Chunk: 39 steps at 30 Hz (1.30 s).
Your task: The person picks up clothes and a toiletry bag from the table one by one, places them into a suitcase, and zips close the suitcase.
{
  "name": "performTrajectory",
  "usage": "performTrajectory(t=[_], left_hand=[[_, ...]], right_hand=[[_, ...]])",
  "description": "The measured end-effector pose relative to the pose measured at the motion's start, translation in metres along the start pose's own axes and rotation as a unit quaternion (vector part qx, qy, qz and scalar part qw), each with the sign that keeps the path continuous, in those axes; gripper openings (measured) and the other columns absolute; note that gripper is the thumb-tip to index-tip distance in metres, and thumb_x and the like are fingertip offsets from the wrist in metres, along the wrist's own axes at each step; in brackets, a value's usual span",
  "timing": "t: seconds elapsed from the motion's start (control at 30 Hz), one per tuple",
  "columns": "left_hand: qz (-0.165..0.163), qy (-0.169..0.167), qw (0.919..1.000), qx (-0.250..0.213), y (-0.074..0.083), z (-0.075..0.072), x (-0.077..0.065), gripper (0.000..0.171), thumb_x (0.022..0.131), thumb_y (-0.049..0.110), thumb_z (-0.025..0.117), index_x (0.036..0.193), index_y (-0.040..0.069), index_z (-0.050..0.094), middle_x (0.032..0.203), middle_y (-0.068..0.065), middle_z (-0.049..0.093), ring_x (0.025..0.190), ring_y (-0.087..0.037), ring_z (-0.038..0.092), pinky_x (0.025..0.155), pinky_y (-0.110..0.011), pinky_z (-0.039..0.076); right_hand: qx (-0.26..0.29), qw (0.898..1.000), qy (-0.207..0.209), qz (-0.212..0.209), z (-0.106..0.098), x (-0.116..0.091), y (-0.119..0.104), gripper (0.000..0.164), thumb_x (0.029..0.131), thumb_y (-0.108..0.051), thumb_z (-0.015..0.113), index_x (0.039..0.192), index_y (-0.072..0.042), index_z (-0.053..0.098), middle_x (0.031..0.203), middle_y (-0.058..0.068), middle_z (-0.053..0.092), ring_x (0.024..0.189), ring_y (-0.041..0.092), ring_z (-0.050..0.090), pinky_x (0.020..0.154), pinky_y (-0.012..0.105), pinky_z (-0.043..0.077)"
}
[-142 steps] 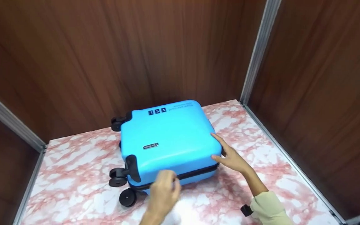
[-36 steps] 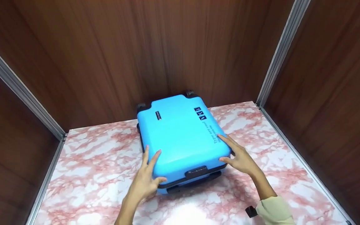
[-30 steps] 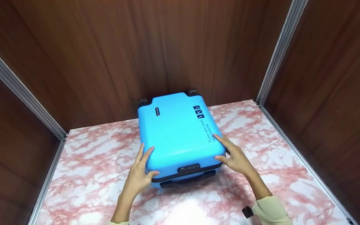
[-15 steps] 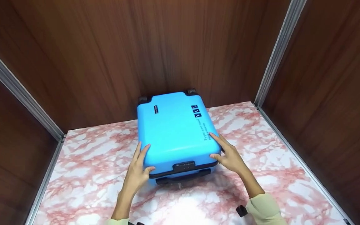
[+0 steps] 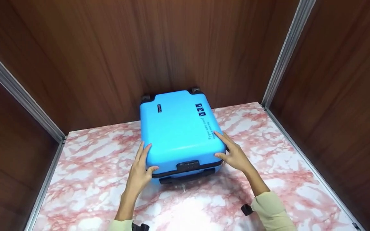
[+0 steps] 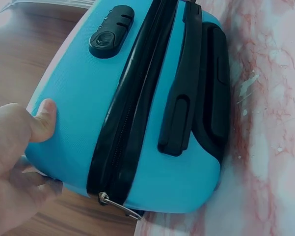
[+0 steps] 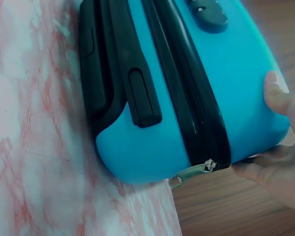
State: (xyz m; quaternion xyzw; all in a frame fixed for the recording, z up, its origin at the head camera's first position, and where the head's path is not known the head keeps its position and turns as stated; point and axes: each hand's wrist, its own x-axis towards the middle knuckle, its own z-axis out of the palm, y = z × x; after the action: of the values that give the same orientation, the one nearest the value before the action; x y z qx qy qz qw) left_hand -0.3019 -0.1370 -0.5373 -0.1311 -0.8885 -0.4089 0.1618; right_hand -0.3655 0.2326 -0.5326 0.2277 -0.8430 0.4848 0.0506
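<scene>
A small bright blue hard-shell suitcase [image 5: 178, 128] lies flat on the marbled tabletop, its wheels toward the back panel. The side with the black combination lock [image 5: 188, 165] and black carry handle [image 6: 179, 98] faces me. My left hand [image 5: 138, 175] holds the near left corner, thumb on the front side and fingers along the left edge. At the near right corner my right hand [image 5: 236, 157] grips likewise, thumb in front, fingers over the top edge and side. A metal zipper pull [image 7: 191, 172] hangs from the black zipper band near the right corner. The underside is hidden.
A brown wood-grain panel [image 5: 172, 45] stands right behind the suitcase. Side panels with grey metal rails [image 5: 281, 57] enclose the pink-and-white marbled table [image 5: 92, 170] left and right. A black strap piece [image 5: 246, 209] is by the right sleeve.
Earlier the wheels pointed left and my left hand was off the suitcase. It has since turned, wheels to the back, with both hands on it. Over the last second it has shifted slightly away and left.
</scene>
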Motion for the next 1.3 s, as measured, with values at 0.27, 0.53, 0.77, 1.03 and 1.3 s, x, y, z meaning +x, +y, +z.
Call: performTrajectory(t=[0.27, 0.53, 0.77, 1.03, 1.3], left_hand=[[-0.098, 0.014, 0.9795, -0.175, -0.041, 0.007, -0.009, 0.059, 0.104, 0.019, 0.049, 0.155, 0.001, 0.025, 0.161, -0.025, 0.027, 0.147, -0.044, 0.030, 0.117, -0.058, 0.030], [-0.169, 0.017, 0.9766, -0.132, -0.053, 0.021, -0.020, 0.046, 0.106, 0.013, 0.040, 0.146, -0.011, 0.036, 0.146, -0.033, 0.042, 0.128, -0.047, 0.054, 0.101, -0.054, 0.048], [-0.225, 0.019, 0.9720, -0.064, -0.050, 0.023, -0.021, 0.026, 0.104, 0.017, 0.043, 0.111, -0.005, 0.054, 0.097, -0.021, 0.065, 0.086, -0.031, 0.065, 0.075, -0.039, 0.051], [-0.201, -0.021, 0.9775, -0.061, -0.053, 0.019, -0.024, 0.029, 0.105, 0.015, 0.043, 0.083, -0.001, 0.054, 0.069, -0.004, 0.052, 0.063, -0.013, 0.045, 0.061, -0.029, 0.039], [-0.208, -0.016, 0.9657, -0.154, -0.051, 0.023, -0.032, 0.008, 0.102, 0.003, 0.046, 0.102, -0.005, 0.048, 0.082, -0.012, 0.061, 0.075, -0.016, 0.065, 0.068, -0.024, 0.052]], right_hand=[[0.049, 0.999, -0.009, 0.007, 0.004, -0.001, 0.009, 0.082, 0.088, -0.016, 0.072, 0.157, -0.022, 0.030, 0.165, 0.024, 0.014, 0.152, 0.042, 0.019, 0.114, 0.057, 0.032], [0.057, 0.998, -0.011, 0.008, 0.002, -0.003, 0.010, 0.081, 0.088, -0.018, 0.072, 0.157, -0.026, 0.031, 0.167, 0.018, 0.015, 0.151, 0.040, 0.023, 0.114, 0.058, 0.032], [0.057, 0.998, -0.013, 0.017, 0.000, -0.002, 0.011, 0.081, 0.089, -0.014, 0.072, 0.157, -0.022, 0.030, 0.167, 0.017, 0.015, 0.151, 0.039, 0.024, 0.115, 0.057, 0.032], [0.058, 0.997, -0.023, 0.040, -0.004, -0.006, -0.005, 0.083, 0.090, -0.013, 0.072, 0.159, -0.014, 0.025, 0.166, 0.020, 0.016, 0.149, 0.041, 0.027, 0.116, 0.057, 0.031], [0.070, 0.997, -0.017, 0.029, -0.008, -0.010, -0.022, 0.080, 0.090, -0.013, 0.072, 0.158, -0.013, 0.028, 0.165, 0.021, 0.020, 0.148, 0.043, 0.030, 0.115, 0.058, 0.032]])
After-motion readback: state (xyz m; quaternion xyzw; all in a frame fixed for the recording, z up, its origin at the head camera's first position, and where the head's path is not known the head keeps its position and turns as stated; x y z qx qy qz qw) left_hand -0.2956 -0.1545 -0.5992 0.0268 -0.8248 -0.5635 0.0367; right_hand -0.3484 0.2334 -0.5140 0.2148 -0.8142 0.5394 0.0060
